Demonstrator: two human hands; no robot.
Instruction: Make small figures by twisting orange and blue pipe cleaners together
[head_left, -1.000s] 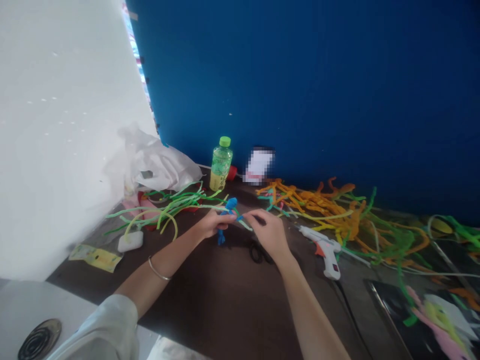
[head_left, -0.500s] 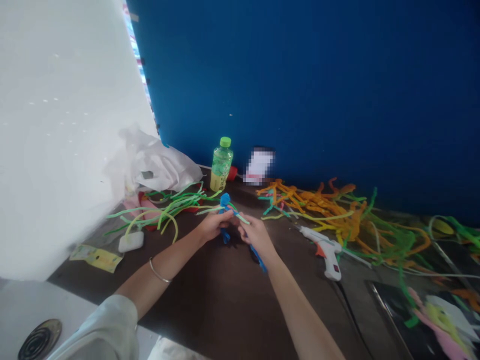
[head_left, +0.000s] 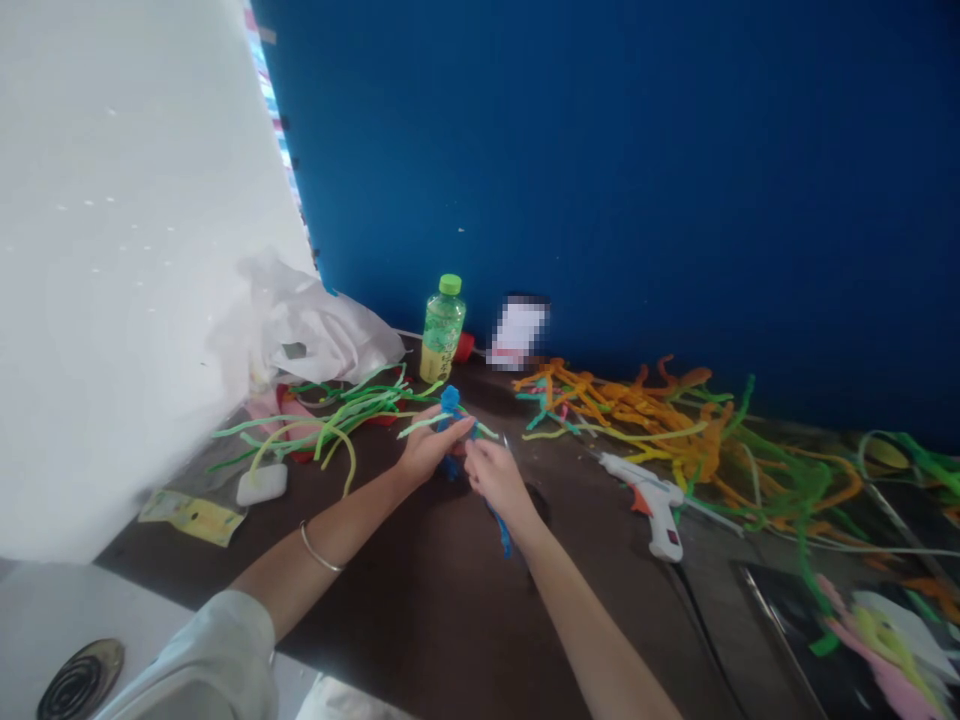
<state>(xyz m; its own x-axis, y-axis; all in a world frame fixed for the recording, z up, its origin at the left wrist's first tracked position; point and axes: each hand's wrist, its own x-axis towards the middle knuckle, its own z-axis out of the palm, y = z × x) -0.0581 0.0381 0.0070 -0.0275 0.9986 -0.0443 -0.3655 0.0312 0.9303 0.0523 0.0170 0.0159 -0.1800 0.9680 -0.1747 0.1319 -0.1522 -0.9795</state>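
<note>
Above the dark table, my left hand (head_left: 429, 450) is closed around a small blue pipe-cleaner figure (head_left: 449, 400) with a rounded knob on top. Pale green pipe-cleaner ends stick out on both sides of the figure. Close against it, my right hand (head_left: 496, 478) pinches a blue pipe cleaner (head_left: 501, 530), whose loose end hangs below the palm. The fingers hide where that strand meets the figure. Just behind my right hand a thin metallic tip shows, and a dark loop lies by the wrist; what they belong to is mostly hidden.
A green-capped bottle (head_left: 442, 335) stands behind my hands, near a propped phone (head_left: 517, 332). Green pipe cleaners (head_left: 360, 410) lie at left beside a white case (head_left: 262, 484). To the right are a glue gun (head_left: 652, 500) with a black cord and a heap of orange pipe cleaners (head_left: 622, 405).
My right hand has moved slightly left and down, closer to my left hand. The hanging blue strand has shifted left with it. My left thumb lies straighter across the figure.
</note>
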